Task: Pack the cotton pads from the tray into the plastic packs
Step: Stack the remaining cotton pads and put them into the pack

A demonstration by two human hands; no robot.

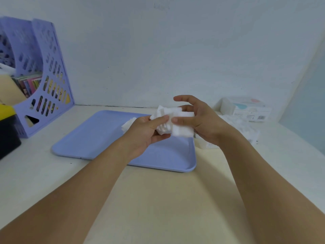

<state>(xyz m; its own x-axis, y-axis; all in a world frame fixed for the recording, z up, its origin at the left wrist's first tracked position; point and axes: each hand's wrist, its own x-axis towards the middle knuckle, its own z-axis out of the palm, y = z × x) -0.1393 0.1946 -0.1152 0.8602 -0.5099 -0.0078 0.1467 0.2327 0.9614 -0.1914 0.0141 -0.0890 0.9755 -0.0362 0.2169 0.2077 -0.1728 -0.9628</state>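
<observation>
Hands meet above the far right part of a blue tray (98, 138), which lies flat on the tabletop (158, 199) near its far edge. Left hand (146, 131) is closed around a fanned bundle of white cotton pads (162, 123), thumb pressed on top and fingers curled beneath. Right hand (197, 120) grips a neater white stack (182, 128), apparently inside a clear plastic pack, though the blur prevents confirmation; its index finger is lifted clear and extended. The two stacks touch between the hands. A small heap of loose pads (127, 125) remains on the tray, partly hidden behind the left hand. Toward the far right corner of the tabletop sit a filled pack with a printed label (246, 110) and further white pads in clear wrapping (244, 127). A lilac file holder (44, 76) stands at the far left corner.
</observation>
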